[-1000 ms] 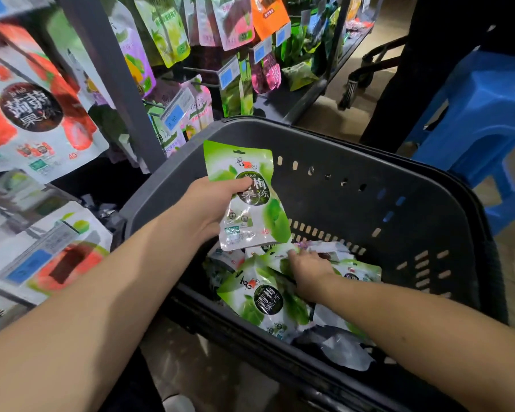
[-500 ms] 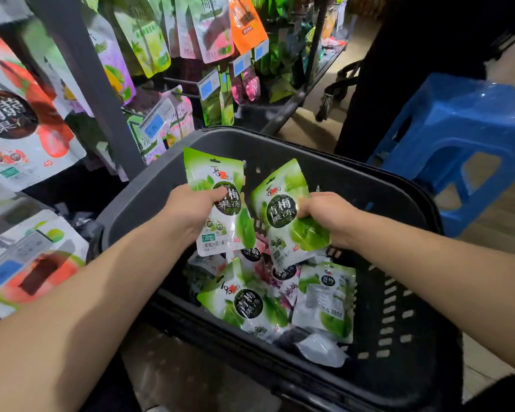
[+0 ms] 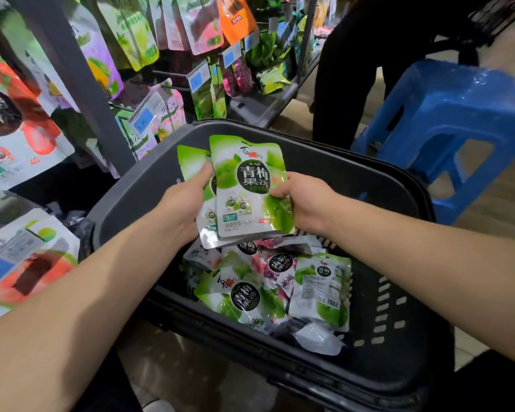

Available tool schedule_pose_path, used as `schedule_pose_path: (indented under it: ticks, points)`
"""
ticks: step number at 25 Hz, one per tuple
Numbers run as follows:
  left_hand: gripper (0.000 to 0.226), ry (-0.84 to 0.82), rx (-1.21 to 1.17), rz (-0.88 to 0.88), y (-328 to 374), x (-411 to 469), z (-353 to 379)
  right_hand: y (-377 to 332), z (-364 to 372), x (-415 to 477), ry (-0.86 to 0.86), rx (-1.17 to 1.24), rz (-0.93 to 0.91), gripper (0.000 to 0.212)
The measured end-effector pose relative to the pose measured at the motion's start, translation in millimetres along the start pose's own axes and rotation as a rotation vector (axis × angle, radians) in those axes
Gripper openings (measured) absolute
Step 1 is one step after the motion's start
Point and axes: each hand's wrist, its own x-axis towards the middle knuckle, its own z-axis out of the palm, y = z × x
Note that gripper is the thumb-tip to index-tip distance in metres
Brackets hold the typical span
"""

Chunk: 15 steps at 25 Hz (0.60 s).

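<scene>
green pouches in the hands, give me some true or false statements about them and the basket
1. The left hand and right hand hold two overlapping green pouches. True.
2. They are held above the dark basket. True.
3. The basket is empty. False: loose pouches lie in its bottom.
4. The stool beside the basket is red. False: it is blue.

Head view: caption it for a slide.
Above a dark basket of snack packets, the left hand grips the rear green pouch and the right hand the front green pouch, overlapped.
</scene>
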Motion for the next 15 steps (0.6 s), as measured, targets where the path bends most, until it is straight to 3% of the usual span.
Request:
schedule_pose_path:
  ticks: [2,3,8,11,15]
  points:
    - [0.056,-0.029,-0.021,-0.04,4,-4,1,1,3,1,-0.023,-0.008,-0.012,0.034]
    - [0.058,-0.053,0.012,-0.05,6,-8,2,2,4,2,-0.033,-0.02,-0.013,0.032]
    - [0.025,-0.104,0.12,0.011,2,-17,12,13,5,3,0.018,-0.167,-0.083,0.027]
    - [0.027,-0.059,0.173,0.091,1,-12,8,19,-1,9,0.074,-0.249,-0.173,0.024]
    - [0.025,0.017,0.269,0.184,8,-5,2,30,-5,26,0.136,-0.088,-0.187,0.012]
